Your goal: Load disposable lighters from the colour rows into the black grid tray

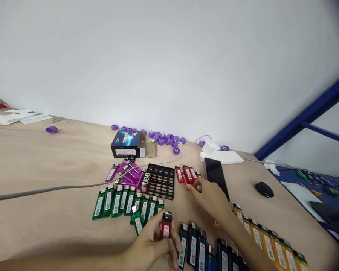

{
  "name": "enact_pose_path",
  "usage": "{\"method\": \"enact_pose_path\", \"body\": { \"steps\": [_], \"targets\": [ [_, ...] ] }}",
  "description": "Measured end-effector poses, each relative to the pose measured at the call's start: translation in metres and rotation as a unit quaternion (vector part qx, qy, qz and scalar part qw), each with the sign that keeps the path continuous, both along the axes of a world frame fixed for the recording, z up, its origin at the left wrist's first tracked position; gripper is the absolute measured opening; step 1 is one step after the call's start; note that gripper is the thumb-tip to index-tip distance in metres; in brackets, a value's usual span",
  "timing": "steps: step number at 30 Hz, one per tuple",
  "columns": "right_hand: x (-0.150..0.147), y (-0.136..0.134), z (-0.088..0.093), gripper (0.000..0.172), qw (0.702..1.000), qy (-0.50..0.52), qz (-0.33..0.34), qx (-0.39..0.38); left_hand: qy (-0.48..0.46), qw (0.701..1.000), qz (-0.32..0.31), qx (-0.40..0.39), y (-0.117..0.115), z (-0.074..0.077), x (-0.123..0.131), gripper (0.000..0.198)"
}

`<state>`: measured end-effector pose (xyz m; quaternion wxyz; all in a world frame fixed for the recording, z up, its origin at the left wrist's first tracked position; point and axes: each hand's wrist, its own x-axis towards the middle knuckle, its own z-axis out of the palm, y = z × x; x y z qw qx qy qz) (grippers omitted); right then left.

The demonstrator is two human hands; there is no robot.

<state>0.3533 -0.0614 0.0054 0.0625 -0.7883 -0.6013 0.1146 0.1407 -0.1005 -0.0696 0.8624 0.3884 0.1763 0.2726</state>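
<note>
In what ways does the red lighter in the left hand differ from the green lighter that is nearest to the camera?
The red lighter has a red body; the green lighter has a green one. The red lighter is held in the left hand, while the green lighter lies beside other green lighters. Both carry a white label.

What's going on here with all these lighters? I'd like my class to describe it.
A person's left hand holds a red lighter. The right hand is at a group of red lighters; whether it grips one is hard to tell. A few lighters stand at the left side of a black grid tray. Green lighters lie nearer the person.
</note>
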Motion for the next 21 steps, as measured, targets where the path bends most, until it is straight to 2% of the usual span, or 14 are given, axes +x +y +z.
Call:
{"method": "enact_pose_path", "body": {
  "steps": [5, 9, 12, 16, 19, 21],
  "targets": [
    [-0.010, 0.002, -0.020, 0.028, 0.999, -0.037, 0.007, -0.010, -0.006, 0.999, -0.029, 0.016, 0.000, 0.003, -0.001, 0.041],
    [-0.009, 0.004, -0.014, 0.019, 1.000, 0.011, 0.013, -0.004, -0.017, 1.000, -0.026, -0.005, 0.000, -0.001, -0.002, 0.040],
    [-0.006, -0.001, -0.005, 0.021, 0.993, 0.112, 0.035, -0.014, -0.026, 0.999, 0.004, -0.028, 0.002, 0.001, -0.003, 0.046],
    [-0.016, -0.023, 0.002, 0.024, 0.955, 0.271, 0.085, -0.083, -0.023, 0.997, 0.040, -0.054, 0.003, 0.009, -0.004, 0.048],
    [-0.033, -0.043, 0.007, 0.020, 0.906, 0.386, 0.101, -0.140, -0.017, 0.998, 0.044, -0.044, 0.003, 0.011, -0.004, 0.055],
    [-0.044, -0.053, 0.012, 0.018, 0.889, 0.411, 0.120, -0.163, 0.008, 0.997, 0.068, -0.035, 0.002, 0.009, -0.004, 0.054]
  ]
}}
